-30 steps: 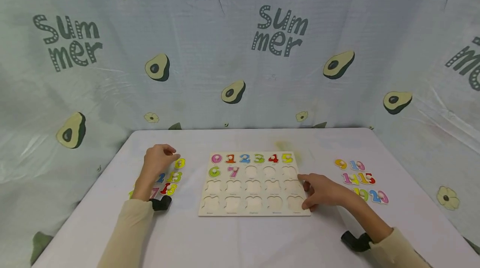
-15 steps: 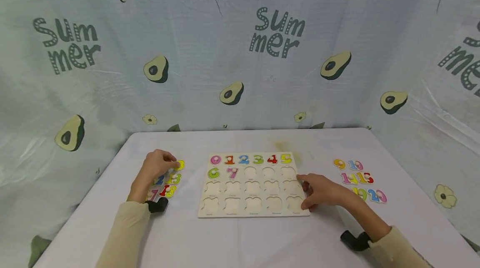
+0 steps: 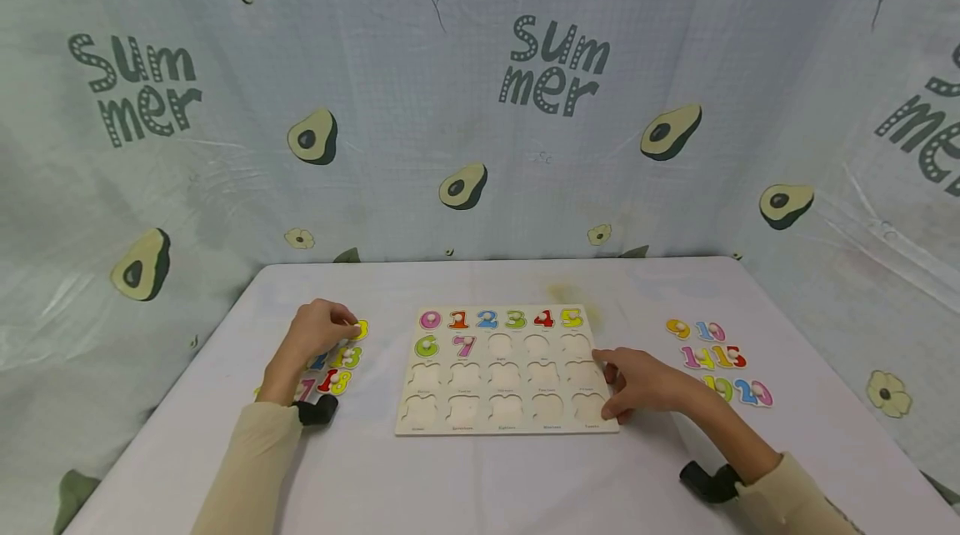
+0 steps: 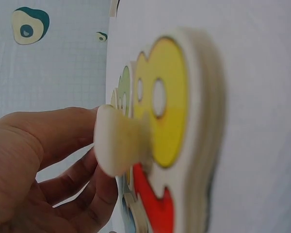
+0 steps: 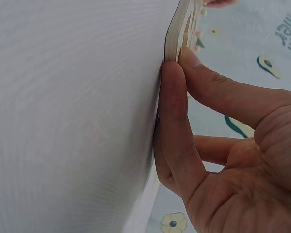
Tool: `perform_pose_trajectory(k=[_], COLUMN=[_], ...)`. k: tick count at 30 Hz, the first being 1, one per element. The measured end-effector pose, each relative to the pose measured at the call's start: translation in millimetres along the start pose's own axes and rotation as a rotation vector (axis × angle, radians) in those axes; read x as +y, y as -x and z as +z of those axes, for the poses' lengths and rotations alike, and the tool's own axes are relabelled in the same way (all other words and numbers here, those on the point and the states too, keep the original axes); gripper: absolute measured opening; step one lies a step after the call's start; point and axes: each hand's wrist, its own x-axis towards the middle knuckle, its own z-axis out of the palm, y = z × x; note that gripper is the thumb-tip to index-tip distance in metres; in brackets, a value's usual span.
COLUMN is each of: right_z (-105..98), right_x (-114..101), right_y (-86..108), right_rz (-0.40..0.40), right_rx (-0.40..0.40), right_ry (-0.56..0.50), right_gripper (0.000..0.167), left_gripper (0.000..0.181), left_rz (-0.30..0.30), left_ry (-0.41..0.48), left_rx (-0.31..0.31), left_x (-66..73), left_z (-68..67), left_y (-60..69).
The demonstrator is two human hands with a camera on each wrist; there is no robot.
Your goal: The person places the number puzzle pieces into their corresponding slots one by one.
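Observation:
In the head view my left hand is at the left group of number pieces, its fingertips pinching a yellow number piece, partly hidden by the fingers. The left wrist view shows the 18 piece close up, its pale knob in front of the fingertips, so the contact is hidden there. My right hand holds the right edge of the wooden number puzzle board; in the right wrist view thumb and forefinger lie at that edge. The board carries 0 to 7; its other recesses show bare wood.
Below the left hand lie the 13 piece, a pink 7-ended piece and others partly covered by the arm. At right lie the 9, 10, 15 and 20 pieces. A printed curtain hangs behind the table.
My left hand has come down from above the yellow piece, and its fingertips now meet it. The right hand stays at the board's edge. The head view has shifted slightly.

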Motion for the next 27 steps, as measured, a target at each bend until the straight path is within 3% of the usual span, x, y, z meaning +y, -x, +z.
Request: perform_pose_trajectory(k=[27], right_z=[-0.1], right_x=[-3.2], right_y=[2.8], right_rz=[0.002], right_rx=[0.008], right_ry=[0.001], right_gripper=[0.092], left_gripper=[0.023], left_rz=[0.070], left_ry=[-0.044], left_rx=[0.004], left_x=[21.3], left_z=[-1.4], left_y=[3.5])
